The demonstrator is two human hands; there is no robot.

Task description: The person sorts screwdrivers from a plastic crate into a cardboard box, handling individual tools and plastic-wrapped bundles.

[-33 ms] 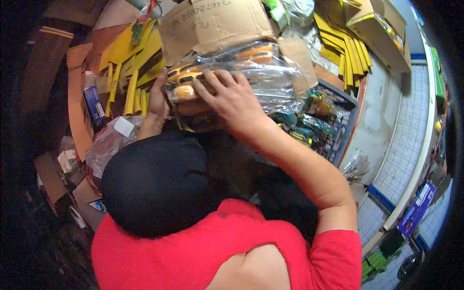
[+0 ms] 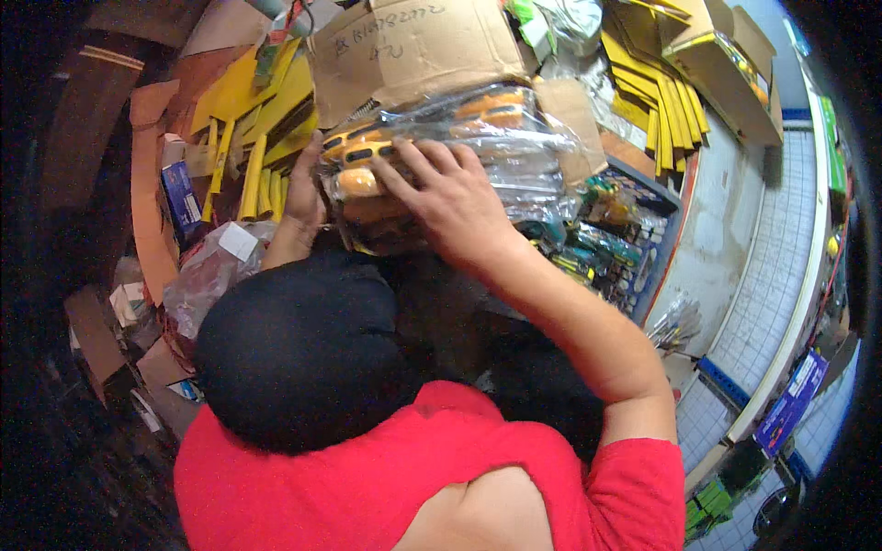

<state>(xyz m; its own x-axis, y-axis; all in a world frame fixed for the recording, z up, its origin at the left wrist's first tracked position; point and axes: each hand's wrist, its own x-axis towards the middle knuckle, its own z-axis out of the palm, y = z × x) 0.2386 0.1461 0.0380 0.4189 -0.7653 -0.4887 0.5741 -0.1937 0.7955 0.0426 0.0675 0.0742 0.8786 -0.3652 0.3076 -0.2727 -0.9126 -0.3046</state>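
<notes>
A bundle of tools with orange and black handles (image 2: 363, 151), wrapped in clear plastic, lies in front of an upright cardboard flap (image 2: 418, 46). On top of the bundle rests my right hand (image 2: 455, 197), its fingers spread and slightly bent over the wrap. My left hand (image 2: 301, 197) is closed along the bundle's left side, and its fingertips are partly hidden. Grey, shiny wrapping (image 2: 524, 174) covers the right part of the bundle. A smaller cardboard flap (image 2: 565, 115) stands at its far right.
Yellow angled pieces (image 2: 266, 110) lie at the left, more yellow pieces (image 2: 675, 101) at the far right. A blue-grey tray (image 2: 666, 216) of green tools stands right of the bundle. An open carton (image 2: 726, 69) sits behind it. A crumpled clear bag (image 2: 202, 285) lies left.
</notes>
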